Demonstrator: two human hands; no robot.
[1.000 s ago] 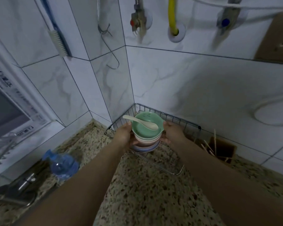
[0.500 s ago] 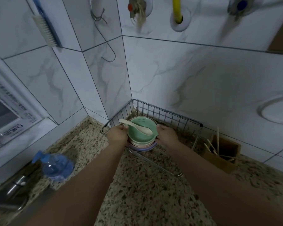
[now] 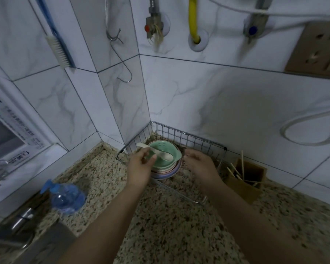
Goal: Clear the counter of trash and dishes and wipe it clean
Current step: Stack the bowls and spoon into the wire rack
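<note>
Both hands have come off the stack of bowls (image 3: pixel 165 164) since half a second ago, when they cupped it from either side above the wire basket (image 3: pixel 198 141). Now the stack sits inside the basket in the tiled corner, and the left hand (image 3: pixel 141 166) has its fingers pinched together at the handle of the white spoon (image 3: pixel 156 152) lying across the green top bowl. The right hand (image 3: pixel 199 164) hovers just beside the stack with its grip apart and nothing in it.

That looks like the dishes being put away, so the speckled surface (image 3: pixel 170 225) is nearly free for wiping. A blue bottle (image 3: pixel 67 197) and a brown holder of sticks (image 3: pixel 246 176) remain on it.

Some printed writing shows on the white appliance (image 3: pixel 17 141) at left, too blurred to read.
</note>
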